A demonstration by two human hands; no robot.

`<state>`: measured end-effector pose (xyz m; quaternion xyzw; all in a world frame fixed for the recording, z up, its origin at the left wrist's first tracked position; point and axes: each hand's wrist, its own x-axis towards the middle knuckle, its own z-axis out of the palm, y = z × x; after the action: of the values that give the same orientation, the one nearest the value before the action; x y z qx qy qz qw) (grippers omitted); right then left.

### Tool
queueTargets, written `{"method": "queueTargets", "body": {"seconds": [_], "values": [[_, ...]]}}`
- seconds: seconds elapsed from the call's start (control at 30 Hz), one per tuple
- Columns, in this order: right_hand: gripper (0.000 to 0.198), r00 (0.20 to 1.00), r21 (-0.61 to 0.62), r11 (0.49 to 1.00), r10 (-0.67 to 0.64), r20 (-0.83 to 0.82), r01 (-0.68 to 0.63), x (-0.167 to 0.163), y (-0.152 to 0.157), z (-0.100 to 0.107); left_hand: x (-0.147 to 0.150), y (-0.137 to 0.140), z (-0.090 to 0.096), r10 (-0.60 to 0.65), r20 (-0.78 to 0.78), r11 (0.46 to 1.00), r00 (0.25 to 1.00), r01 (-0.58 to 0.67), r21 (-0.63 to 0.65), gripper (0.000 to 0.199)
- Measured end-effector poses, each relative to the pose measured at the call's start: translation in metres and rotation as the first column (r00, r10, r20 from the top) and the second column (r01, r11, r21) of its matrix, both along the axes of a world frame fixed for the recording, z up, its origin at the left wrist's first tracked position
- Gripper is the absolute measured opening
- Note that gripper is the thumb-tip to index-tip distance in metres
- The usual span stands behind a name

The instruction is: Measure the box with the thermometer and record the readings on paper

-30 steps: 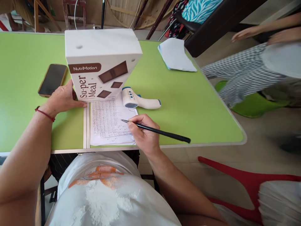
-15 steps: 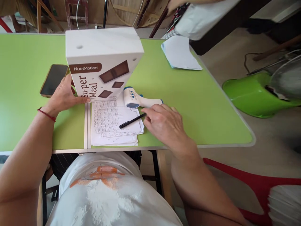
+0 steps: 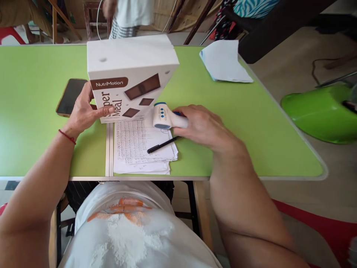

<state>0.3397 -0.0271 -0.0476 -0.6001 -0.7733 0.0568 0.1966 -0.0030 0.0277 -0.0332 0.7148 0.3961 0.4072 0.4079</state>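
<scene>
My left hand (image 3: 86, 108) grips the lower left edge of a white NutriMotion box (image 3: 134, 56), thumb on the front and fingers behind. The box stands upright, its base at the back of some handwritten sheets (image 3: 129, 143). My right hand (image 3: 203, 124) is closed around the handle of a white and blue infrared thermometer (image 3: 163, 117), which lies with its head close to the box. Just below that hand, a black pen (image 3: 163, 144) rests across the papers. Beside my left hand lies a dark phone (image 3: 69, 97) in a brownish case.
The green table (image 3: 251, 141) has a metal seam left of the papers. A folded white paper (image 3: 225, 61) lies near its far right edge. On the floor at right is a bright green plastic tub (image 3: 318, 113). A person in a white top (image 3: 134, 13) stands beyond the table.
My right hand has moved up from beside the pen's end and taken hold of the thermometer's handle. My left thumb has shifted onto the box front. A person has moved left behind the table.
</scene>
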Motion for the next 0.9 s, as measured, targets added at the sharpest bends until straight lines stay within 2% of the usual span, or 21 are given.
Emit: {"method": "queueTargets", "body": {"seconds": [0.1,0.17,0.2,0.27,0.3,0.37,0.43,0.5,0.57,0.7,0.9], "values": [[0.042,0.976,0.134,0.985,-0.084,-0.199,0.112,-0.011,-0.02,0.015,0.003,-0.003,0.002,0.093,0.044,0.993,0.995,-0.096,0.071,0.08],[0.04,0.895,0.133,0.979,-0.083,-0.439,0.155,-0.026,-0.04,0.027,0.005,-0.006,0.005,0.092,0.063,0.993,0.994,-0.096,0.067,0.077],[0.04,0.818,0.104,0.985,-0.056,-0.573,0.14,-0.036,-0.049,0.032,0.006,-0.007,0.007,0.079,0.078,0.995,0.994,-0.083,0.055,0.076],[0.031,0.598,0.107,0.991,0.035,-0.801,0.085,-0.059,-0.068,0.036,0.006,-0.009,0.009,0.041,0.12,0.999,0.992,-0.044,0.024,0.073],[0.026,0.492,0.055,0.998,0.026,-0.87,0.044,-0.07,-0.076,0.035,0.006,-0.01,0.01,0.02,0.139,1.0,0.99,-0.021,0.005,0.072],[0.022,0.283,-0.096,0.993,-0.073,-0.956,-0.069,-0.092,-0.09,0.029,0.007,-0.012,0.011,-0.011,0.162,1.0,0.987,0.016,-0.027,0.07],[0.023,0.168,-0.24,0.95,-0.208,-0.964,-0.198,-0.109,-0.101,0.019,0.007,-0.014,0.01,-0.021,0.161,0.999,0.987,0.029,-0.045,0.066],[0.021,0.134,-0.314,0.907,-0.287,-0.949,-0.28,-0.121,-0.108,0.009,0.008,-0.015,0.01,-0.021,0.156,0.998,0.988,0.03,-0.055,0.062],[0.018,0.133,-0.354,0.887,-0.328,-0.935,-0.296,-0.127,-0.112,0.003,0.01,-0.016,0.011,-0.031,0.156,0.996,0.987,0.043,-0.075,0.06],[0.019,0.147,-0.392,0.885,-0.366,-0.919,-0.251,-0.133,-0.11,0.001,0.012,-0.017,0.012,-0.075,0.142,0.988,0.987,0.092,-0.12,0.053],[0.021,0.125,-0.419,0.87,-0.4,-0.908,-0.259,-0.14,-0.106,-0.004,0.009,-0.017,0.017,-0.13,0.107,0.98,0.986,0.144,-0.138,0.048]]}}
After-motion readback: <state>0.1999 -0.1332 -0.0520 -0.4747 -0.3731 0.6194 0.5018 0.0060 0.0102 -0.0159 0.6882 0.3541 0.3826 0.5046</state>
